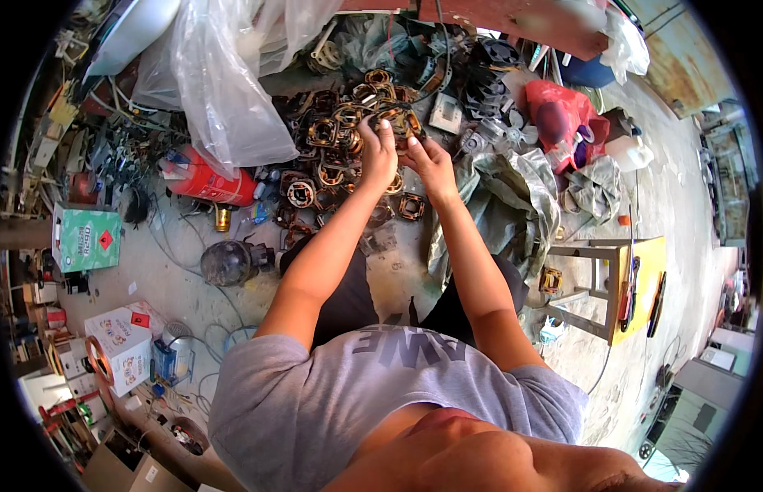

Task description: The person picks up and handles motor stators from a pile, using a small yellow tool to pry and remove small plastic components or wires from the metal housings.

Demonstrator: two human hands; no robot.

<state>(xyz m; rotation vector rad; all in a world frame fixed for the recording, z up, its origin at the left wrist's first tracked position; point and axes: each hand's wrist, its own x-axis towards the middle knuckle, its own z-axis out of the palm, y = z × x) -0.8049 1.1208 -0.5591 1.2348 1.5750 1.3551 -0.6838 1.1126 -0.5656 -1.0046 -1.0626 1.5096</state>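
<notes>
Both of my arms reach forward over a heap of motor stators (322,131) with copper windings and dark metal cores. My left hand (379,154) is closed, thumb up, at the near left side of one motor stator (407,123). My right hand (433,168) grips the same piece from the right, its thumb pressed toward it. The fingertips are partly hidden behind the stator and the hands. Another loose stator (411,207) lies on the floor just below my right hand.
Left of the heap are a red fire extinguisher (209,176), a clear plastic sheet (230,98) and a dark round motor (225,262). On the right lie a grey-green tarp (512,205), a red bag (553,119) and a yellow-topped stool (645,283) with tools on it.
</notes>
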